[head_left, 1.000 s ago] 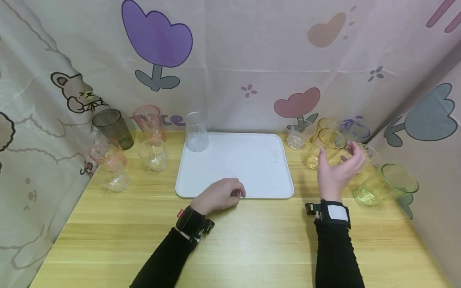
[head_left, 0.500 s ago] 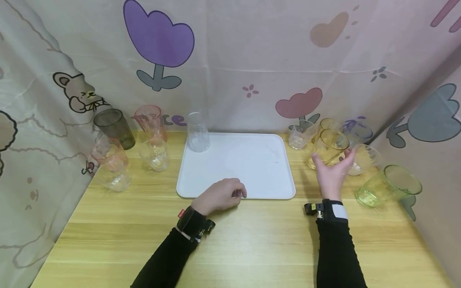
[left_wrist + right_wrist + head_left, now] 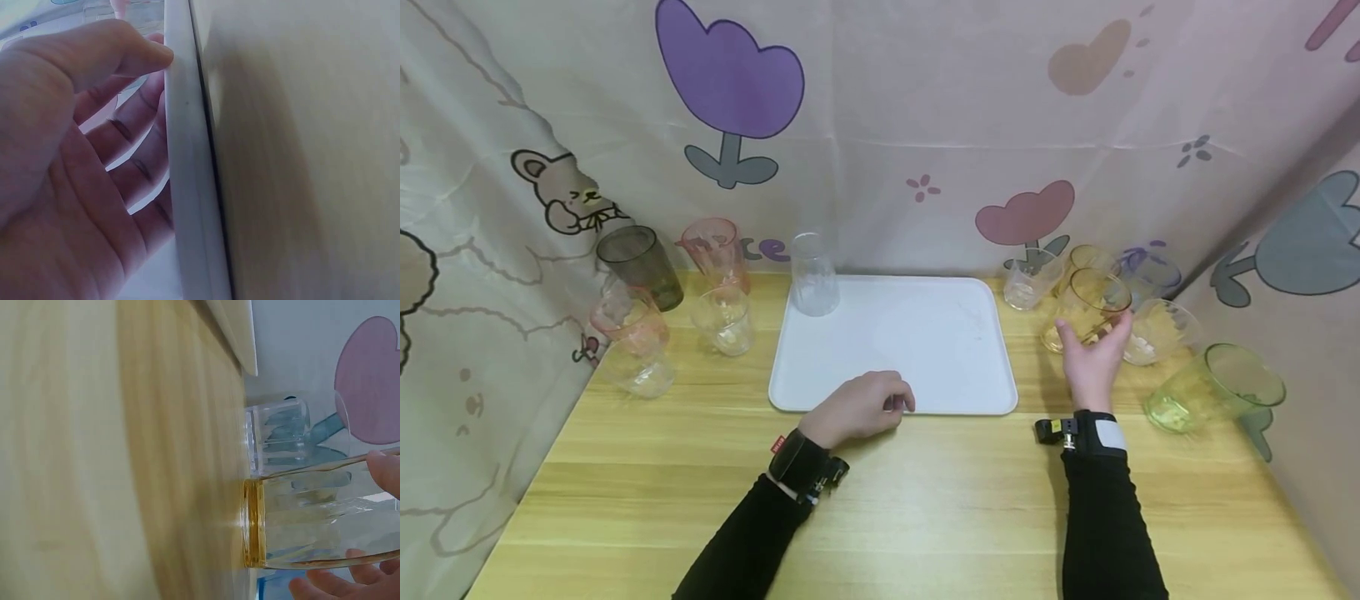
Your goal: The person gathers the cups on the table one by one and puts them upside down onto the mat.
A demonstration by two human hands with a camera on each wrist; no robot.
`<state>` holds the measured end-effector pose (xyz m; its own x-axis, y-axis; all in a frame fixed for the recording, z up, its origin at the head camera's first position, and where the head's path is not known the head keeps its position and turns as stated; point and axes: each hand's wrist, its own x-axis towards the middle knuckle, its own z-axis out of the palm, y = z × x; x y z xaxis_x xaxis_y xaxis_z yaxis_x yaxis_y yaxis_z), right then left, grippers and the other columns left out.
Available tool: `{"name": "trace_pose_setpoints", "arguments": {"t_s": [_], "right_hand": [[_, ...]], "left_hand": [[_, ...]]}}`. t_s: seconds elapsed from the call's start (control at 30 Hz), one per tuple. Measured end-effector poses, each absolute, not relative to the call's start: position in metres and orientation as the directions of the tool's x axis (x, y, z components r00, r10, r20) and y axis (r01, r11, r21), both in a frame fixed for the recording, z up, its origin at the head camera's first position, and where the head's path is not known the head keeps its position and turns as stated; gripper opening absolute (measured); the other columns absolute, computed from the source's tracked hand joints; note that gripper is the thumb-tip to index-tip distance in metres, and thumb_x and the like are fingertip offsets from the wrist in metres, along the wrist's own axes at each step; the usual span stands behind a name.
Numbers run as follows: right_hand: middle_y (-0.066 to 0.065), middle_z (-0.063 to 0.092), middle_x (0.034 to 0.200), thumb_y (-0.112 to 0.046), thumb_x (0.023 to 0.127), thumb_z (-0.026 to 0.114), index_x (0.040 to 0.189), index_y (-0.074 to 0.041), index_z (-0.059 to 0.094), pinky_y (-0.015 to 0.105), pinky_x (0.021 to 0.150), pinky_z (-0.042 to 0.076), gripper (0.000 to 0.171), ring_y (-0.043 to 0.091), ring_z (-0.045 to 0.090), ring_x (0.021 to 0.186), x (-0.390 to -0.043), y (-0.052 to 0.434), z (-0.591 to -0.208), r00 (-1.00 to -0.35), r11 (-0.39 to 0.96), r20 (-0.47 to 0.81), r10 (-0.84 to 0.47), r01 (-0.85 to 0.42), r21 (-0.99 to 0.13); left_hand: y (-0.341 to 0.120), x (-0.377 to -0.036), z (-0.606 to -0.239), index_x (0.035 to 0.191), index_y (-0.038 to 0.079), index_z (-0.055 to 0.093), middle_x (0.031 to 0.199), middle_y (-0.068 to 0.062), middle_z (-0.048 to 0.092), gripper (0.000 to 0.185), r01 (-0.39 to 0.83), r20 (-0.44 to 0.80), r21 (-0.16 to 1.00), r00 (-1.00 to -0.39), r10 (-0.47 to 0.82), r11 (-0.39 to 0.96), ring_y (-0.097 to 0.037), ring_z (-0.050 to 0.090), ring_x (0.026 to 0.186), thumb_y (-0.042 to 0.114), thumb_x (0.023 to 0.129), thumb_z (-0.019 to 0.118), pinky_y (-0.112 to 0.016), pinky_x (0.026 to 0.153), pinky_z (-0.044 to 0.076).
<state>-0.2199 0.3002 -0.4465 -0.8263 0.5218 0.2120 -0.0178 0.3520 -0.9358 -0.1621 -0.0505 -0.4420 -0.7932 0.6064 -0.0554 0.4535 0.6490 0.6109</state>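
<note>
An amber glass (image 3: 1084, 304) stands on the wooden table right of the white tray (image 3: 910, 350). My right hand (image 3: 1092, 333) grips it from the near side, thumb on its left and fingers on its right. The right wrist view shows the amber glass (image 3: 312, 531) with its base on the wood and my fingers (image 3: 325, 586) around it. My left hand (image 3: 887, 400) rests loosely curled on the tray's front edge. In the left wrist view the thumb of that hand (image 3: 125, 125) touches the tray's rim (image 3: 187, 187). A tall clear glass (image 3: 811, 275) stands on the tray's back-left corner.
Left of the tray stand a dark grey glass (image 3: 640, 267), pink glasses (image 3: 715, 250) and clear glasses (image 3: 722, 321). On the right are a small clear glass (image 3: 1028, 283), a second amber glass (image 3: 1086, 258), a wide clear glass (image 3: 1157, 329) and a green glass (image 3: 1217, 387). Patterned curtains close three sides.
My right hand has moved forward from open beside the amber glass and closed round it. The left hand and the tray have stayed still.
</note>
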Motion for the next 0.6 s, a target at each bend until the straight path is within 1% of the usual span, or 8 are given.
{"name": "trace_pose_setpoints", "arguments": {"t_s": [0.1,0.17,0.27,0.37,0.43,0.5,0.6], "right_hand": [[0.008,0.03,0.161,-0.024,0.096,0.074,0.16,-0.019,0.023,0.047,0.118,0.035,0.082,0.026,0.034,0.145,-0.219,0.3,-0.446,-0.826,0.363,0.222,0.519,-0.022,-0.931],[0.008,0.029,0.161,-0.024,0.097,0.074,0.16,-0.019,0.023,0.047,0.116,0.037,0.081,0.026,0.036,0.144,-0.219,0.299,-0.445,-0.827,0.363,0.214,0.52,-0.013,-0.932],[0.008,0.029,0.161,-0.025,0.097,0.073,0.16,-0.019,0.023,0.045,0.115,0.038,0.081,0.027,0.037,0.141,-0.218,0.298,-0.442,-0.829,0.364,0.194,0.525,0.012,-0.931],[0.007,0.03,0.16,-0.027,0.097,0.073,0.157,-0.018,0.025,0.039,0.107,0.041,0.077,0.026,0.04,0.136,-0.217,0.297,-0.439,-0.83,0.363,0.171,0.531,0.041,-0.931],[0.006,0.032,0.156,-0.028,0.097,0.073,0.152,-0.018,0.028,0.036,0.1,0.043,0.072,0.025,0.041,0.132,-0.217,0.297,-0.437,-0.83,0.351,0.154,0.536,0.053,-0.935],[0.002,0.033,0.151,-0.029,0.097,0.074,0.147,-0.02,0.031,0.033,0.095,0.044,0.067,0.023,0.042,0.128,-0.217,0.296,-0.435,-0.83,0.323,0.133,0.542,0.06,-0.944],[-0.004,0.033,0.143,-0.028,0.096,0.075,0.142,-0.024,0.033,0.031,0.093,0.046,0.063,0.021,0.043,0.127,-0.216,0.294,-0.431,-0.83,0.27,0.103,0.548,0.059,-0.961]], "left_hand": [[-0.051,-0.162,-0.442,0.105,0.019,0.076,0.095,0.009,0.062,0.021,0.456,-0.056,0.611,-0.79,0.61,0.647,-0.009,0.056,0.086,0.005,0.093,0.067,-0.023,0.077,0.051],[-0.051,-0.162,-0.442,0.105,0.019,0.076,0.096,0.007,0.063,0.019,0.456,-0.058,0.614,-0.789,0.612,0.645,-0.009,0.057,0.087,0.007,0.093,0.067,-0.023,0.077,0.051],[-0.051,-0.162,-0.442,0.105,0.019,0.076,0.097,0.007,0.064,0.019,0.456,-0.057,0.615,-0.788,0.613,0.643,-0.009,0.057,0.088,0.007,0.094,0.067,-0.023,0.077,0.051],[-0.051,-0.162,-0.443,0.105,0.019,0.076,0.097,0.006,0.064,0.019,0.458,-0.054,0.617,-0.787,0.614,0.64,-0.009,0.057,0.087,0.007,0.094,0.067,-0.023,0.077,0.051],[-0.051,-0.162,-0.443,0.105,0.019,0.076,0.097,0.006,0.064,0.019,0.458,-0.054,0.617,-0.786,0.616,0.64,-0.009,0.057,0.088,0.007,0.094,0.067,-0.023,0.077,0.051],[-0.051,-0.162,-0.442,0.105,0.019,0.076,0.097,0.006,0.064,0.019,0.46,-0.056,0.613,-0.786,0.616,0.642,-0.009,0.057,0.088,0.007,0.094,0.067,-0.023,0.078,0.051],[-0.05,-0.161,-0.441,0.105,0.018,0.076,0.096,0.009,0.062,0.019,0.462,-0.056,0.609,-0.786,0.616,0.645,-0.009,0.056,0.087,0.006,0.094,0.067,-0.023,0.077,0.05]]}}
